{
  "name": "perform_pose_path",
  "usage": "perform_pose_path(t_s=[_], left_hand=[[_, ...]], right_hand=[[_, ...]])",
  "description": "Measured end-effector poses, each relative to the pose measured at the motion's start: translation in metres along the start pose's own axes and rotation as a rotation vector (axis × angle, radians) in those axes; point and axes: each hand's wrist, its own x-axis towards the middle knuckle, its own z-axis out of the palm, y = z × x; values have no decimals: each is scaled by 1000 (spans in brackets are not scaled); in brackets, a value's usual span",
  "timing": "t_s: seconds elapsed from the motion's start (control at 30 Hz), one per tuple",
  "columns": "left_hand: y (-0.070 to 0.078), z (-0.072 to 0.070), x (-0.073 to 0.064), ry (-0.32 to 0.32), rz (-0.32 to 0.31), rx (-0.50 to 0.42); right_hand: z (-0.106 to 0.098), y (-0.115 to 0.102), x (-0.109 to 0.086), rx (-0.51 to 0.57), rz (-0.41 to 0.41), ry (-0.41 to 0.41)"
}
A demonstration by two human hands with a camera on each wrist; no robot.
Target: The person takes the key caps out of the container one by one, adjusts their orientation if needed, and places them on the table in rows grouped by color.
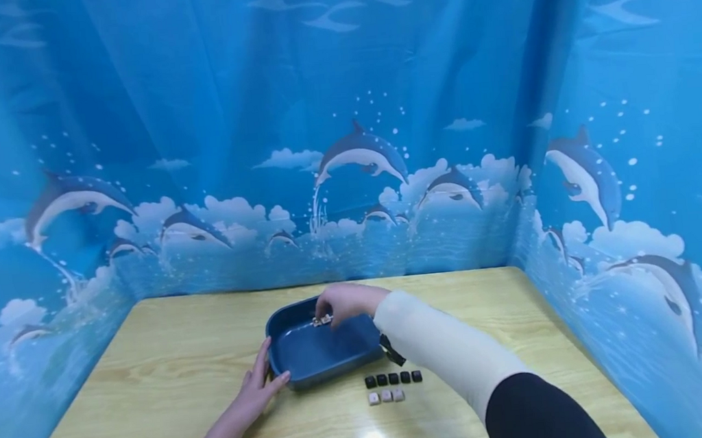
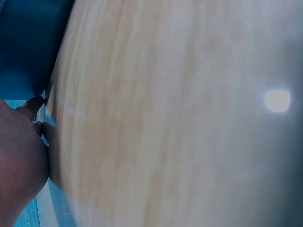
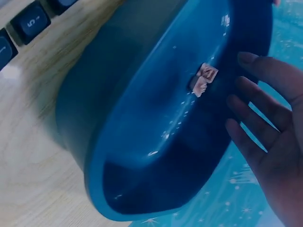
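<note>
A dark blue oval-cornered basin stands on the table. Two pale keycaps lie close together on its floor; the head view shows these pale keycaps by my right fingertips. Over the basin's far side reaches my right hand. In the right wrist view my right hand has loosely bent, spread fingers, apart from the keycaps. My left hand spans the basin's near left corner, thumb at the front rim and fingers along the left side. The left wrist view catches part of my left hand beside the basin wall.
Before the basin, a row of several black keycaps sits above a row of three pale keycaps. The wooden table meets a blue dolphin-print curtain at the back and sides. A black strap circles my right wrist.
</note>
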Motion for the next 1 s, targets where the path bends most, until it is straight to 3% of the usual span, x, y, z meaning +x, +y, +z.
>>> perform_pose_path(t_s=[0.5,0.73,1.0], left_hand=[[-6,10,-4,3,14,-24],[-5,7,-3,12,18,-13],[-3,2,1,10,18,1]], right_hand=[[10,16,14,-27,118,-126],[14,17,20,-21,135,-173],[16,19,24,-118,159,-217]])
